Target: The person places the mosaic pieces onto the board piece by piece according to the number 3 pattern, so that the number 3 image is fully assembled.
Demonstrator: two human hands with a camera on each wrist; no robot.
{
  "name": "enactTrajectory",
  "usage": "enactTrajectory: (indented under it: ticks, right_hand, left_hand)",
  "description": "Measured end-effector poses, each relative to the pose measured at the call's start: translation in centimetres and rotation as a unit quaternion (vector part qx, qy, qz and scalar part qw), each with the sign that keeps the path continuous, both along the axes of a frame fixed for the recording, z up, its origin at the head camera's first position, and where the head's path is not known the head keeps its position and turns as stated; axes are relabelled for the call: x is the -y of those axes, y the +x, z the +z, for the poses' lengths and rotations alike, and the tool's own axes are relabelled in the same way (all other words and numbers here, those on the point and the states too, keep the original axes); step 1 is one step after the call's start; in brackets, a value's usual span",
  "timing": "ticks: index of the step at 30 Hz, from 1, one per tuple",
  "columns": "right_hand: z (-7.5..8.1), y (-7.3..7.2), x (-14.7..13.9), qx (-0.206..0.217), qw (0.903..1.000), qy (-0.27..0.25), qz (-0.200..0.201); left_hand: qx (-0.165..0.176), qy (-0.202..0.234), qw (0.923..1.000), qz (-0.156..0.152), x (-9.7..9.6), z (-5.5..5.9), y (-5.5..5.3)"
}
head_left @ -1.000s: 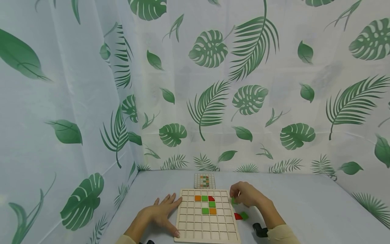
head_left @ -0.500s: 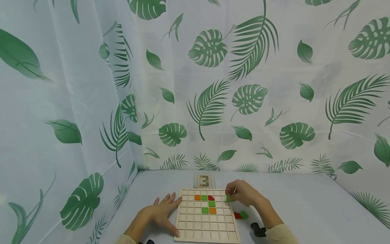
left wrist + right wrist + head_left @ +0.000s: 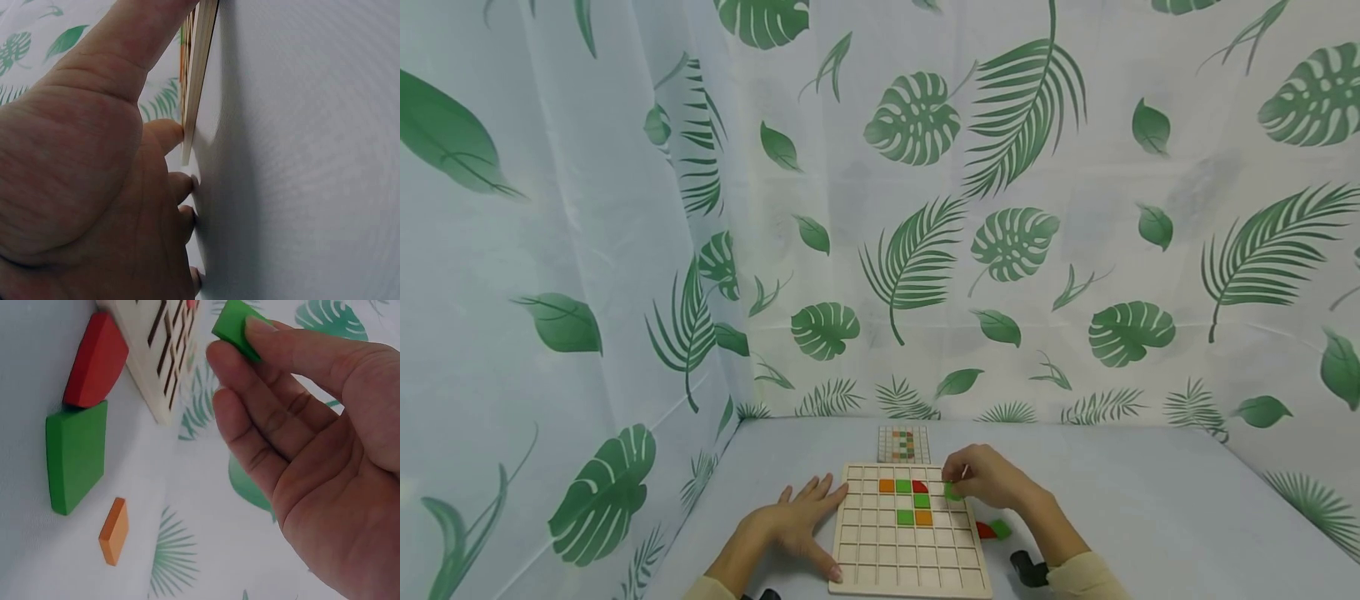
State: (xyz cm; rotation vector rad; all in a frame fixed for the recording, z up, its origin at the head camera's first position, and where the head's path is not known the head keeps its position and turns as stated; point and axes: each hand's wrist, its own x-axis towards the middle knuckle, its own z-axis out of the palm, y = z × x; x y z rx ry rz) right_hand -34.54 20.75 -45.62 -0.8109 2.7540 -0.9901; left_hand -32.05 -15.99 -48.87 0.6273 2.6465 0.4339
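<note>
My right hand (image 3: 995, 479) pinches a green square tile (image 3: 236, 326) between thumb and fingers. In the head view it is over the upper right part of the wooden grid board (image 3: 887, 554). Fingers spread, my left hand (image 3: 793, 527) touches the board's left edge with thumb and index finger. Orange tiles (image 3: 887, 486), green tiles (image 3: 922, 501) and one red rounded tile (image 3: 920, 487) sit in cells of the upper middle. The left wrist view shows the palm beside the board's edge (image 3: 199, 69).
Right of the board lie a red rounded tile (image 3: 97, 359), a green tile (image 3: 78, 456) touching it, and an orange tile (image 3: 114, 531). Behind the board is a small card (image 3: 904, 445) with a coloured grid pattern. Leaf-print curtains (image 3: 925, 367) enclose the table.
My right hand has carried the green tile leftward from beside the board's right edge to over its upper right cells. My left hand has stayed in place.
</note>
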Motion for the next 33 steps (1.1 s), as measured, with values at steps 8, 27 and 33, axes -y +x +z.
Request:
enactTrajectory:
  ticks: [8, 27, 33]
  right_hand:
    - [0.4, 0.6, 1.2, 0.017, 0.9993, -0.017, 0.029]
    - [-0.2, 1.0, 3.4, 0.039, 0.9947, -0.017, 0.094]
    - [-0.5, 1.1, 3.7, 0.039, 0.9938, -0.018, 0.102]
  left_hand:
    - [-0.003, -0.001, 1.0, -0.002, 0.0, 0.0, 0.0]
    - [-0.009, 0.007, 0.9999, -0.009, 0.2, 0.0, 0.1]
    - [-0.012, 0.005, 0.9999, -0.01, 0.2, -0.2, 0.0]
